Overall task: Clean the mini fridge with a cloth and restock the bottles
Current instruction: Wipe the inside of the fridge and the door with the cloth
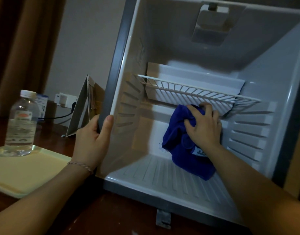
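Right hand (203, 126): I see it clenched on the blue cloth (181, 148) — centre-right of frame, inside the mini fridge (273, 68).
Left hand (93, 138): grasping the fridge's left edge.
Bottle (22, 122): left of frame — on the tray (27, 170).

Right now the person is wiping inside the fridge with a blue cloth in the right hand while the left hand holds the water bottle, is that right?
Not quite. The head view shows the left hand holding the fridge's front edge, not the water bottle, which stands untouched on the tray. The rest holds: the right hand presses the blue cloth inside the fridge.
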Motion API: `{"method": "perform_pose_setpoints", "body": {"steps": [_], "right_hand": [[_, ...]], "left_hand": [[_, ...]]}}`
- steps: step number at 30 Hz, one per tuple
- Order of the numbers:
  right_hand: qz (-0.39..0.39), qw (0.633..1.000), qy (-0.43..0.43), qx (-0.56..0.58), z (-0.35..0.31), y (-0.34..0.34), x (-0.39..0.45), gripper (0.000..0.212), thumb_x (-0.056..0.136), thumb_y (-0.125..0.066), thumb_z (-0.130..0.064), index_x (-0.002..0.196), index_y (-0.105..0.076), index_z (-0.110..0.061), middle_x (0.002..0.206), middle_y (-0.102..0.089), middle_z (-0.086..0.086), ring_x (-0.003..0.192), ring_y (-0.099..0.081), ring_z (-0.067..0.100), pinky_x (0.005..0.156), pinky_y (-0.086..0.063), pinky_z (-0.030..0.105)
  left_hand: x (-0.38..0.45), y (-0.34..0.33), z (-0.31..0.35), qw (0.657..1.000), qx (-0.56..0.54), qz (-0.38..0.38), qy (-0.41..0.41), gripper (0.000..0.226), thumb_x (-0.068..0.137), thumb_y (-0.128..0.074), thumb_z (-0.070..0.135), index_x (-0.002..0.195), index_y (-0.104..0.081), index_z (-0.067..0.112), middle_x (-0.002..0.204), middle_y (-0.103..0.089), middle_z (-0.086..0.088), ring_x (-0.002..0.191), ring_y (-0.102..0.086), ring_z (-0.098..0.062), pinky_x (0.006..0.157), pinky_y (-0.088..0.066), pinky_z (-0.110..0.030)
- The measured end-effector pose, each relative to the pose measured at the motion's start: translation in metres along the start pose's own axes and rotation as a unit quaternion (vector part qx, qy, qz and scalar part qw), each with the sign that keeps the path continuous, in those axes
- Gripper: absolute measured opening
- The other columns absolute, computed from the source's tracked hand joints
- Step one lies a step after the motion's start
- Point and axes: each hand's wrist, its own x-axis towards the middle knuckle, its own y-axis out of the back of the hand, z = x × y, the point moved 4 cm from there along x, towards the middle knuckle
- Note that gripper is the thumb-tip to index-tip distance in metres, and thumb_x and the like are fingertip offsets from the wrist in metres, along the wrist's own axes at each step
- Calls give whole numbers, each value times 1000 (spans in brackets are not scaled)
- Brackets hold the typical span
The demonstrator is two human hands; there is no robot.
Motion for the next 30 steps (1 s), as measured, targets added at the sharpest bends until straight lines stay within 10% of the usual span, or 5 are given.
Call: {"method": "perform_pose_setpoints", "body": {"steps": [10,14,23,30], "right_hand": [[17,999,-21,-27,-6,1,4,75,83,-31,-84,124,-58,-28,137,-41,7,124,-36,35,93,-40,53],[42,998,-26,-46,-24,0,6,81,87,-14,-83,120,-60,-25,137,-44,9,125,-36,35,94,-35,55],[137,985,44,-100,-73,-37,11,49,86,-60,-64,103,-66,-18,108,-59,12,99,-52,36,73,-41,47],[103,985,89,-102,-127,-55,24,43,84,-67,-52,115,-63,-23,126,-58,10,111,-51,35,80,-41,48]], "left_hand": [[1,1,-2,1000,11,8,-5,52,88,-40,59,86,-59,11,76,-65,-16,70,-63,-33,63,-56,-49],[1,0,-4,1000,8,-4,-4,47,89,-40,57,79,-55,14,68,-60,-12,58,-57,-18,50,-49,-25],[2,-2,-6,1000,-6,-9,-2,36,88,-41,55,77,-54,23,66,-60,-2,57,-58,-8,48,-45,-16],[3,-1,-6,999,-12,4,-30,31,91,-44,50,73,-51,26,57,-53,1,50,-52,-9,46,-40,-14]]}}
